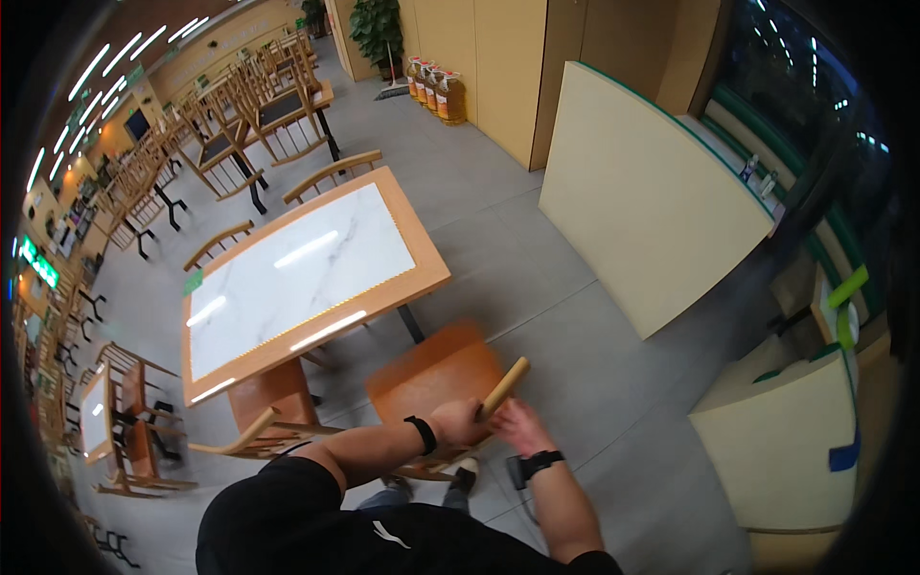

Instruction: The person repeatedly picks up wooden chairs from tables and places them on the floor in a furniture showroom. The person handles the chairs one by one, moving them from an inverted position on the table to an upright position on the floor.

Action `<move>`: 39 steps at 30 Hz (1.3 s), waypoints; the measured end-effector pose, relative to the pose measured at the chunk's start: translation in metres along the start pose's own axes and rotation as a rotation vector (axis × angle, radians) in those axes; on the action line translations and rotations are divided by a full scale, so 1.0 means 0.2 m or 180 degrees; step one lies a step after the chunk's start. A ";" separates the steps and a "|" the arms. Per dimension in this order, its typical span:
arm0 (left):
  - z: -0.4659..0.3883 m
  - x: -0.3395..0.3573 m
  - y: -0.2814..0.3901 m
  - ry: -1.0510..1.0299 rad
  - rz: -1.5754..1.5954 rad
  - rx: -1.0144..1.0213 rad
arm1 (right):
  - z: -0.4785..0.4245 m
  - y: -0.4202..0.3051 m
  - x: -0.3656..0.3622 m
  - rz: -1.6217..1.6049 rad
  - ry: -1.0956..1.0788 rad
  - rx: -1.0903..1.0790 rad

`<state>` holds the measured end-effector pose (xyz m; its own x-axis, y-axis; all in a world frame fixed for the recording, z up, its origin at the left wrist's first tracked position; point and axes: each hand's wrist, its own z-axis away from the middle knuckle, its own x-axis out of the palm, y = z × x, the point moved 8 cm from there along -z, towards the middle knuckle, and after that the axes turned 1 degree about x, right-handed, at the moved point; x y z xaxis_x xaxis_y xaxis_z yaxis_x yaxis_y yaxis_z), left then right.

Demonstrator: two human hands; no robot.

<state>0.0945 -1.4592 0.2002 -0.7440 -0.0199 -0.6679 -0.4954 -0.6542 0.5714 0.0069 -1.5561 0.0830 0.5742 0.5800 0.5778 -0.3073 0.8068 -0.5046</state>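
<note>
A wooden chair with an orange-brown seat stands before me, beside the near long edge of a wood-rimmed table with a white marble-look top. My left hand is at the chair's wooden top rail, its fingers closed around or under it. My right hand is just right of the rail, at its lower side; its fingers are partly hidden, and whether they grip the chair does not show. Both wrists wear black bands. The chair's lower back is mostly hidden by my arms.
A second chair stands left along the same table edge, and two more are at its far side. A cream partition rises to the right. Oil bottles line the back wall. Chairs rest upturned on farther tables.
</note>
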 end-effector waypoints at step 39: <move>0.65 0.11 -1.48 0.0492 -0.0337 -0.0804 | -0.54 0.12 0.24 0.1245 0.1225 0.0669</move>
<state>0.1669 -1.1683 0.0775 -0.6076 -0.0438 -0.7930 -0.4249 -0.8256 0.3712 0.1082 -1.5205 0.0288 0.6100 0.7883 0.0801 -0.6730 0.5688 -0.4727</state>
